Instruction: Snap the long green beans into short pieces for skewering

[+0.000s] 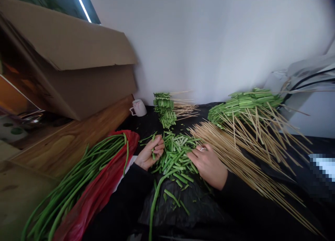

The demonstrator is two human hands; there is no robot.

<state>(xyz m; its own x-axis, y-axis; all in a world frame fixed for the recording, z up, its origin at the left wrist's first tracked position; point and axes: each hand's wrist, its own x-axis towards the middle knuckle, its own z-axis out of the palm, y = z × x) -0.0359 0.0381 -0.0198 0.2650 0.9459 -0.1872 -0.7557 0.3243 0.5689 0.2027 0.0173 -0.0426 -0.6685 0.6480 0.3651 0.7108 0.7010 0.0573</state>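
Observation:
My left hand (151,153) is curled shut around a few short green bean pieces at the left edge of a pile of cut bean pieces (178,153) on the black-covered table. My right hand (206,162), with a ring on one finger, rests palm down on the right side of that pile, fingers bent into the pieces; what they grip, if anything, is hidden. Just right of it lies a spread of bare bamboo skewers (235,153).
Long uncut beans (78,178) lie on a red plastic bag (104,188) at the left. Finished bean skewers are stacked at the back centre (164,108) and back right (243,105). A white cup (138,107) and a large cardboard box (78,70) stand behind.

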